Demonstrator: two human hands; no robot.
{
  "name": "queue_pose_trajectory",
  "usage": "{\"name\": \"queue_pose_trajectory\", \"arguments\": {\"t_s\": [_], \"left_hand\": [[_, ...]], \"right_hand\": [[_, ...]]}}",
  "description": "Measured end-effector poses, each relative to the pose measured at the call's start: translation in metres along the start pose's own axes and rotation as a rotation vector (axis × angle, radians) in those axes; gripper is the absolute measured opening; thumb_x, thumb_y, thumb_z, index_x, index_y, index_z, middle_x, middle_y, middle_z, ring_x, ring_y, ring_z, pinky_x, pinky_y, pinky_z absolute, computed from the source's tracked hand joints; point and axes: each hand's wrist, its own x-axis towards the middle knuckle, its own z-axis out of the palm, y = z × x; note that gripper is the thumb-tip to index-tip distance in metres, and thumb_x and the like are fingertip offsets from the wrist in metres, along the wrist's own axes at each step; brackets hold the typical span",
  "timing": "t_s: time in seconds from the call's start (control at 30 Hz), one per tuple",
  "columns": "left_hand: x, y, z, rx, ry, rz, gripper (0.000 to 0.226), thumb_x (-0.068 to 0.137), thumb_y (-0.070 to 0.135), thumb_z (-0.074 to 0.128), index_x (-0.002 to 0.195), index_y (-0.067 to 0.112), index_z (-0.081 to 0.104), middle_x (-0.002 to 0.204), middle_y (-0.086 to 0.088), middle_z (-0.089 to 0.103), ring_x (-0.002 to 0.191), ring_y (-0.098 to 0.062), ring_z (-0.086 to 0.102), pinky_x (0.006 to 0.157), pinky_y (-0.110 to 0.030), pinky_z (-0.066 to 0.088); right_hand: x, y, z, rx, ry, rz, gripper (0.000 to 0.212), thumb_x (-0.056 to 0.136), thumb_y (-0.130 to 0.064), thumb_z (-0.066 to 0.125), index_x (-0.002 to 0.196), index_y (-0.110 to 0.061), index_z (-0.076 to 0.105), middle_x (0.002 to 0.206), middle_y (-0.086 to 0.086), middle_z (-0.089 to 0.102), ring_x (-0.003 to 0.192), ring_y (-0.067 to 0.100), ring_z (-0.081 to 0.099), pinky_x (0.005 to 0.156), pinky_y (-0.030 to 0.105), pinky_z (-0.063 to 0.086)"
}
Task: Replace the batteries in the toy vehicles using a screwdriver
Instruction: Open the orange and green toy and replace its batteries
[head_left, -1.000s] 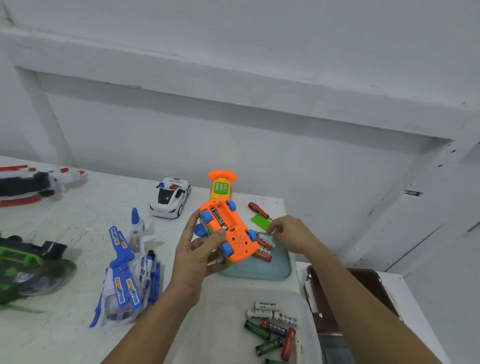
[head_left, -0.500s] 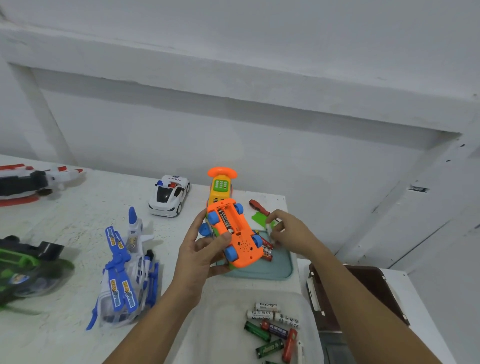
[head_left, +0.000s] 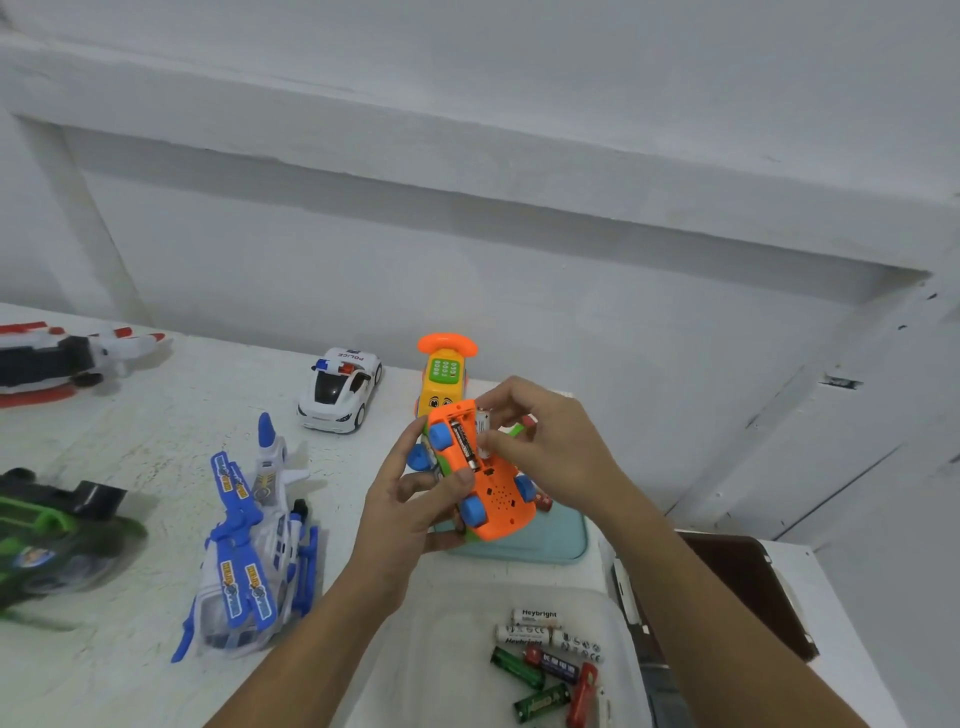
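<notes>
- Grips upturned orange plastic toy car (head_left: 496, 501) in left hand (head_left: 410, 501), baring its battery bay
- Pinches small white cylindrical battery (head_left: 483, 419) in right hand (head_left: 553, 449), apparently to seat it

"POLICE" stands in dark letters on the roof of the white police car (head_left: 340, 387). "Heybright" reads on a white battery (head_left: 538, 617) in the clear tub (head_left: 441, 665), and again, upside down, on the second white battery (head_left: 522, 638) just beside it. Print on the black battery (head_left: 465, 446) seated in the orange toy car (head_left: 498, 499), on the pale battery (head_left: 484, 418) pinched in the right hand (head_left: 545, 452), and on the helicopter's (head_left: 249, 561) blue stickers is too small to read.
</notes>
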Motion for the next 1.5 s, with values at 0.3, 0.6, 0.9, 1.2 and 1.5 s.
{"name": "queue_pose_trajectory", "arguments": {"t_s": [0.3,0.6,0.9,1.2,1.5], "left_hand": [[0.0,0.001,0.003,-0.034,0.019,0.014,0.069,0.074,0.016,0.076,0.131,0.045,0.052,0.1,-0.014,0.072,0.082,-0.025,0.074,0.057,-0.032,0.058],[0.004,-0.005,0.001,0.006,0.006,0.015,0.067,0.078,0.01,0.076,0.13,0.045,0.053,0.108,-0.018,0.067,0.091,-0.028,0.073,0.059,-0.037,0.059],[0.005,-0.005,-0.004,-0.044,0.006,-0.002,0.068,0.064,0.025,0.076,0.126,0.045,0.054,0.105,-0.014,0.071,0.086,-0.027,0.074,0.061,-0.04,0.06],[0.008,-0.01,-0.013,-0.143,0.092,-0.03,0.058,0.078,0.014,0.071,0.123,0.047,0.055,0.104,-0.014,0.072,0.086,-0.029,0.074,0.057,-0.035,0.058],[0.01,-0.009,-0.01,-0.126,0.079,-0.035,0.059,0.074,0.018,0.072,0.122,0.046,0.055,0.101,-0.013,0.073,0.084,-0.028,0.074,0.056,-0.034,0.058]], "right_hand": [[0.008,0.006,0.002,0.254,-0.059,0.092,0.008,0.094,-0.018,0.062,0.091,-0.023,0.066,0.106,-0.009,0.064,0.094,0.005,0.065,0.077,0.023,0.054],[0.012,0.007,0.004,0.282,-0.053,0.177,0.017,0.091,-0.009,0.064,0.087,-0.022,0.054,0.104,-0.005,0.062,0.088,0.018,0.069,0.056,0.024,0.053],[0.032,0.017,-0.015,0.721,-0.296,0.505,0.013,0.091,-0.013,0.065,0.097,-0.012,0.054,0.092,0.007,0.07,0.078,0.024,0.07,0.065,0.039,0.059],[0.046,0.096,0.005,-0.516,-0.117,0.374,0.029,0.093,-0.008,0.049,0.114,-0.011,0.07,0.119,0.006,0.064,0.108,0.024,0.059,0.086,0.028,0.044],[0.044,0.108,0.025,-0.623,-0.15,0.36,0.033,0.088,-0.002,0.052,0.109,-0.014,0.073,0.111,0.012,0.061,0.1,0.03,0.06,0.08,0.032,0.05]]}}
